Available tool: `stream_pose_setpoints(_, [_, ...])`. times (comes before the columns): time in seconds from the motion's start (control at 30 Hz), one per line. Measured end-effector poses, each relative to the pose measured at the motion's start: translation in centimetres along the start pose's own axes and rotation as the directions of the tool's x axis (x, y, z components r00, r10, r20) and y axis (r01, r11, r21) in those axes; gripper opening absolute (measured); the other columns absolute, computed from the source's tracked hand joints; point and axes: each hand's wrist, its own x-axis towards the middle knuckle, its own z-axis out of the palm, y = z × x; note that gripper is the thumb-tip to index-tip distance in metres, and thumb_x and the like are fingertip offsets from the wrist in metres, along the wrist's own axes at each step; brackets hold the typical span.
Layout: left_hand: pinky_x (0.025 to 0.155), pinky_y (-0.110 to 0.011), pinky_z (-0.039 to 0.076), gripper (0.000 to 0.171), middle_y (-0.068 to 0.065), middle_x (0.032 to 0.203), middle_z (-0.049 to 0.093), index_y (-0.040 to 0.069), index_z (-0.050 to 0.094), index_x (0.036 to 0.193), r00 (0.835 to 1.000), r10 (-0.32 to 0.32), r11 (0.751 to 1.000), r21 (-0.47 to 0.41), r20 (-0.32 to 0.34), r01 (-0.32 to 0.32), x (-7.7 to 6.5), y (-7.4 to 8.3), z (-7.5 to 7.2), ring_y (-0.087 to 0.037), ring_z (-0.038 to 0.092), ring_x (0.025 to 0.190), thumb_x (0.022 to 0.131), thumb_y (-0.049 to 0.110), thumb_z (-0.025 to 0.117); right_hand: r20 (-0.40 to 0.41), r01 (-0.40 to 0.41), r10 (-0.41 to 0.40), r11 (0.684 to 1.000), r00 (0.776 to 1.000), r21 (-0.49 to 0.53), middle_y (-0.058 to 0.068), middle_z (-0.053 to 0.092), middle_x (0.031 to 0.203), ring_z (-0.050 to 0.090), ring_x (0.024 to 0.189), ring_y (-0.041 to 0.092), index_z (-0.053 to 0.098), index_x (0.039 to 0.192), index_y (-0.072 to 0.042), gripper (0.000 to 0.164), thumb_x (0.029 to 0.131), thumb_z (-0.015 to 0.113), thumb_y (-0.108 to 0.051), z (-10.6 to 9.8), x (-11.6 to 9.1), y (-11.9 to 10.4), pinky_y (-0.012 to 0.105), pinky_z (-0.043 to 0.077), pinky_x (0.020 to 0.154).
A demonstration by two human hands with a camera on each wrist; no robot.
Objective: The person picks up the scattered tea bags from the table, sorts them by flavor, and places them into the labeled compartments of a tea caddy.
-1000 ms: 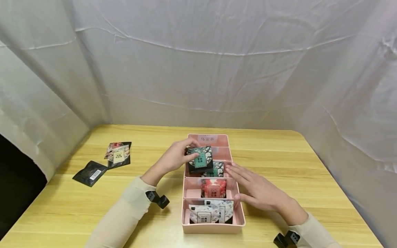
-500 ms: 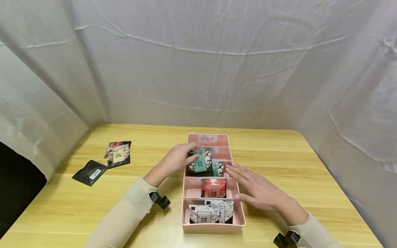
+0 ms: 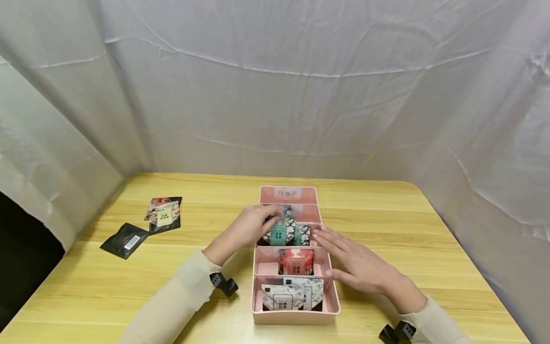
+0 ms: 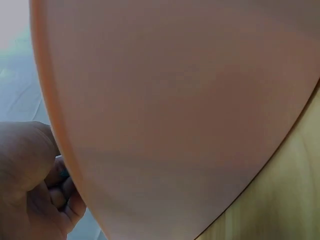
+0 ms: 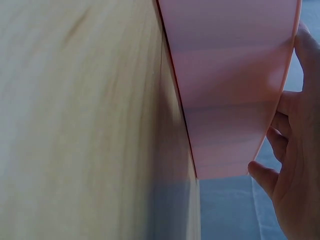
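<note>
Right hand (image 3: 358,267), fingers nearly straight, holds nothing beside the pink box (image 3: 296,317); left hand (image 3: 249,224) bends its fingers, grip unclear; white sachets (image 3: 281,297) come nearest, a red sachet (image 3: 296,262) next, a green-labelled sachet (image 3: 280,234), at the left thumb, in the third compartment.

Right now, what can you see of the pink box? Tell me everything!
The pink box is long, smooth and lidless, and looks like plastic. It sits flat on the wooden table, one short end towards the person. Thin walls split it into sections: white packets nearest, then a red packet, then green-labelled packets. A paper label marks the far end. The right hand touches its right edge; the left hand reaches over the left one.
</note>
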Motion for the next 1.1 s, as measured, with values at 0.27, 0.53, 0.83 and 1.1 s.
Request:
stream_pose_setpoints(0.27, [0.08, -0.032, 0.055, 0.013, 0.0, 0.103, 0.071, 0.012, 0.069, 0.108, 0.999, 0.026, 1.0, 0.005, 0.047, -0.026, -0.2, 0.5, -0.1, -0.013, 0.066, 0.083, 0.097, 0.017, 0.062, 0.016, 0.004, -0.004, 1.0, 1.0, -0.014, 0.011, 0.022, 0.16, 0.022, 0.146, 0.029, 0.024, 0.156, -0.01, 0.078, 0.094, 0.062, -0.039, 0.0, 0.0, 0.0, 0.053, 0.031, 0.11])
stream_pose_setpoints(0.53, [0.076, -0.028, 0.054, 0.016, -0.001, 0.106, 0.07, 0.01, 0.07, 0.109, 0.999, 0.0, 1.0, -0.014, 0.042, 0.001, -0.2, 0.1, -0.9, -0.012, 0.064, 0.084, 0.095, 0.016, 0.065, 0.01, 0.009, -0.009, 1.0, 1.0, -0.008, 0.011, 0.022, 0.16, 0.021, 0.146, 0.028, 0.025, 0.156, -0.009, 0.076, 0.096, 0.059, -0.041, 0.1, -0.1, 0.1, 0.05, 0.03, 0.111])
stream_pose_setpoints(0.83, [0.076, -0.029, 0.054, 0.017, 0.001, 0.101, 0.069, 0.011, 0.07, 0.108, 0.994, -0.101, 0.994, -0.05, 0.03, 0.102, -0.5, -1.5, -2.1, -0.011, 0.062, 0.083, 0.092, 0.017, 0.069, 0.001, 0.02, -0.02, 1.0, 1.0, -0.016, 0.012, 0.024, 0.16, 0.022, 0.146, 0.03, 0.026, 0.155, -0.007, 0.077, 0.095, 0.061, -0.039, 0.0, 0.0, 0.0, 0.05, 0.03, 0.111])
stream_pose_setpoints(1.1, [0.083, -0.037, 0.053, 0.019, 0.0, 0.106, 0.069, 0.013, 0.07, 0.111, 0.985, -0.17, 0.984, -0.049, -0.002, 0.17, -1.9, -4.2, -2.9, -0.018, 0.062, 0.092, 0.093, 0.021, 0.068, 0.034, -0.013, 0.014, 1.0, 0.999, -0.012, 0.01, 0.021, 0.161, 0.021, 0.146, 0.029, 0.024, 0.156, -0.01, 0.079, 0.093, 0.063, -0.037, -0.3, 0.1, -0.3, 0.048, 0.029, 0.112])
